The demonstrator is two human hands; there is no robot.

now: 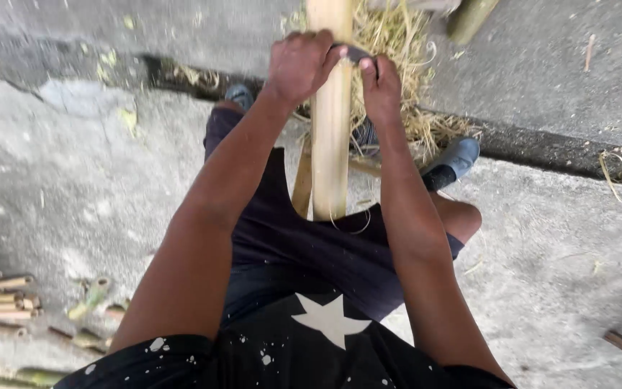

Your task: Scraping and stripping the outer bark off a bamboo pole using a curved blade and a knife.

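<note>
A pale, peeled bamboo pole [331, 137] runs from my lap away toward the top of the view. My left hand [300, 65] is closed over a dark tool [358, 54] that lies across the pole. My right hand [381, 88] grips the other end of that tool on the pole's right side. Most of the tool is hidden under my fingers. A heap of thin yellow shavings [404, 65] lies on the ground just beyond my hands. A second, darker strip of bamboo [302, 180] sits beside the pole on its left.
My feet in blue-grey shoes [455, 162] rest on the concrete ground [80, 187] near a dark groove [541, 148]. Several cut bamboo pieces [1, 295] lie at the lower left. A green bamboo stalk [469, 18] lies at the top right.
</note>
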